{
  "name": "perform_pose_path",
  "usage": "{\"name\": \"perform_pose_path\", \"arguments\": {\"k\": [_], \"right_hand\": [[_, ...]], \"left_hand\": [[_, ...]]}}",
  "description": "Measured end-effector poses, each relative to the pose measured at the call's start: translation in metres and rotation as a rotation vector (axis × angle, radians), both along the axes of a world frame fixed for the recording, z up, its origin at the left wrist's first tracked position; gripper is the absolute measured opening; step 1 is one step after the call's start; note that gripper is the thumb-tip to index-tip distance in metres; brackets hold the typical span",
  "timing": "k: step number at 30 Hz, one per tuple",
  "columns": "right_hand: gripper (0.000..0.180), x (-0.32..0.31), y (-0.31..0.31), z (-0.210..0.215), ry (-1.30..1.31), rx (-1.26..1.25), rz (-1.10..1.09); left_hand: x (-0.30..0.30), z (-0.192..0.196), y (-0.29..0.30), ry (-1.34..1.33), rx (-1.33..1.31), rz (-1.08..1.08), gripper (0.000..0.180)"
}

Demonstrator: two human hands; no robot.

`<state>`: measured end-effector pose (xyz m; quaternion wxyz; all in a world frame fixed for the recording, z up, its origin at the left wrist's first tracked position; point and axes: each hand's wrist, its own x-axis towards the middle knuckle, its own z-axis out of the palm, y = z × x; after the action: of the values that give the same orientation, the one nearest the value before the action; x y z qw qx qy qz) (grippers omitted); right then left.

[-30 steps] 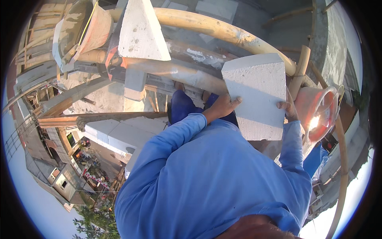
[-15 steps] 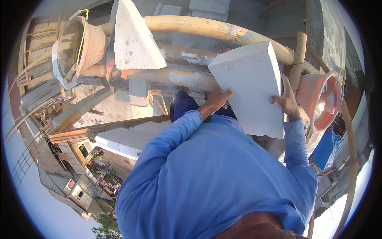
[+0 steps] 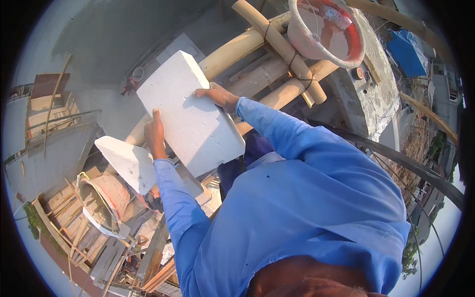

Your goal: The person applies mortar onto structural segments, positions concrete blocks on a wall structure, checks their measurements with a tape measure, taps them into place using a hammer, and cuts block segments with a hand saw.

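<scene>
Between both my hands is a white aerated concrete block, tilted and held up over the bamboo poles. My left hand grips its left long edge, thumb on the broad face. At the opposite edge, my right hand has its thumb on that face too, its other fingers mostly hidden behind. A second, angular white block sits just left of my left forearm.
Bamboo poles run in front of me, crossed by a lashed pole. A reddish bucket stands at far right near a rough concrete ledge. Another bucket, with grey stuff inside, is at left. Lower ground shows beyond the scaffold.
The view has swung round, so the buckets and poles appear turned. Still in both hands, the block has moved left across the picture, and my arms now reach farther forward.
</scene>
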<state>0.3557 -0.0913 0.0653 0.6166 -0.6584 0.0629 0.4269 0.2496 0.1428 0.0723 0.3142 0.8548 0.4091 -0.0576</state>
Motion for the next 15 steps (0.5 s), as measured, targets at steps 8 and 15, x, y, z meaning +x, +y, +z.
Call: {"name": "perform_pose_path", "arguments": {"k": [8, 15], "right_hand": [[0.058, -0.006, -0.022, 0.025, -1.008, -0.524, 0.28], [0.045, 0.022, 0.019, 0.049, -1.246, -0.317, 0.236]], "left_hand": [[-0.052, 0.05, -0.054, -0.312, 0.308, 0.163, 0.063], [-0.222, 0.017, -0.136, -0.22, -0.038, 0.228, 0.035]]}}
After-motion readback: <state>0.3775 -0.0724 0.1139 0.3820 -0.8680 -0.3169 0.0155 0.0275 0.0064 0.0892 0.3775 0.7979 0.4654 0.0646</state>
